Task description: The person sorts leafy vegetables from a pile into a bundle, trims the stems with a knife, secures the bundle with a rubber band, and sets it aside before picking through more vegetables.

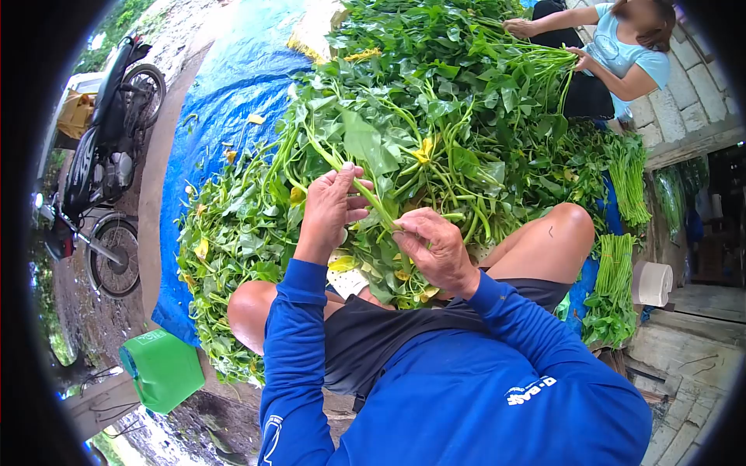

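A long green stem (pixel 374 200) that looks like water spinach runs slantwise between my two hands, with a broad leaf (pixel 367 144) standing up from its upper part. My left hand (pixel 334 203) pinches the stem between thumb and forefinger, its other fingers loosely curled. On the lower end of the same stem, my right hand (pixel 437 242) is closed with thumb against fingers. Beneath and beyond both hands spreads a big heap of leafy stems (pixel 482 147), with some yellowed leaves (pixel 425 150) among them.
A blue tarp (pixel 210 140) lies under the heap. Tied-looking green bundles (pixel 615 268) line the right side, near a white roll-like object (pixel 652 283). Another person (pixel 622 58) holds a bunch of stems at upper right. A green container (pixel 163 371) and a motorcycle (pixel 105 167) stand left.
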Motion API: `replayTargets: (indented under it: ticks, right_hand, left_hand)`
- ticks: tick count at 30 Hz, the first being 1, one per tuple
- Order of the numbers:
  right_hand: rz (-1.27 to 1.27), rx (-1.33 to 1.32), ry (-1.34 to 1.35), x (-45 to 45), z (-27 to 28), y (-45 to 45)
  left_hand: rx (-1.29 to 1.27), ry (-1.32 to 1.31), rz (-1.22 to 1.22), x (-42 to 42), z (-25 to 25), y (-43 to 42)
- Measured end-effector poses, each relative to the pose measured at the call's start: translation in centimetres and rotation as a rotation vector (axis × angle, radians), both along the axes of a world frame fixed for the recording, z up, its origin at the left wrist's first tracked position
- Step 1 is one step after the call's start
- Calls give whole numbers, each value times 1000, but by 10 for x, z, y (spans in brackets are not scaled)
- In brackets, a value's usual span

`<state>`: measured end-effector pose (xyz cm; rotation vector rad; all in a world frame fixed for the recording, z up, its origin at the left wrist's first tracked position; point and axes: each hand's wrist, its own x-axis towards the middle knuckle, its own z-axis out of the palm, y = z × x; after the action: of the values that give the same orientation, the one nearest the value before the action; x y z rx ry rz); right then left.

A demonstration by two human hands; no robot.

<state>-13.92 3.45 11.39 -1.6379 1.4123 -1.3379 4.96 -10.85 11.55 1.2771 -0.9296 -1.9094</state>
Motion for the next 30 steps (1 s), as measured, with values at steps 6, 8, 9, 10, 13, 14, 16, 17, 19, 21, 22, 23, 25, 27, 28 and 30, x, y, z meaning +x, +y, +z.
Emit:
replayTargets:
  ticks: [6, 8, 9, 10, 13, 14, 16, 17, 19, 21, 22, 23, 25, 27, 28, 30]
  right_hand:
    - [31, -221, 53, 9, -5, -1]
    - [54, -178, 18, 15, -7, 8]
    - [76, -202, 30, 16, -6, 8]
    - [98, -225, 41, 18, -6, 9]
    - [146, -433, 238, 18, -1, 0]
    - [208, -443, 234, 20, 1, 3]
    - [312, -430, 243, 28, -5, 18]
    - [416, -348, 316, 29, -14, 28]
    - [596, -73, 304, 27, -30, 31]
    - [320, 248, 181, -3, -43, 18]
    - [148, 297, 178, -24, -59, -3]
    - [-30, 349, 166, -46, -74, -24]
    - [-315, 419, 401, -86, -86, -66]
    - [-556, 372, 618, -101, -100, -92]
    - [-561, 467, 640, -106, -106, -103]
    - [-572, 567, 617, -112, -111, -117]
  left_hand:
    - [-19, -39, 141, 10, 9, -1]
    - [-108, 103, 86, 18, 8, -6]
    - [-33, -25, 108, 21, 8, -6]
    - [-40, -42, 115, 25, 9, -7]
    - [-118, -92, 141, 36, 23, -4]
    - [-152, -73, 220, 46, 12, -13]
    - [-211, -78, 360, 78, 3, -31]
    - [-236, -102, 418, 93, 12, -36]
    - [-308, -264, 356, 118, 20, -41]
    - [-376, -478, 323, 125, 18, -39]
    - [-423, -556, 298, 128, 15, -37]
    - [-472, -603, 314, 115, 25, -25]
    - [-424, -557, 232, 105, 22, -20]
    - [-368, -465, 153, 86, 27, -16]
    - [-336, -418, 101, 75, 29, -13]
    - [-278, -311, 21, 58, 35, -7]
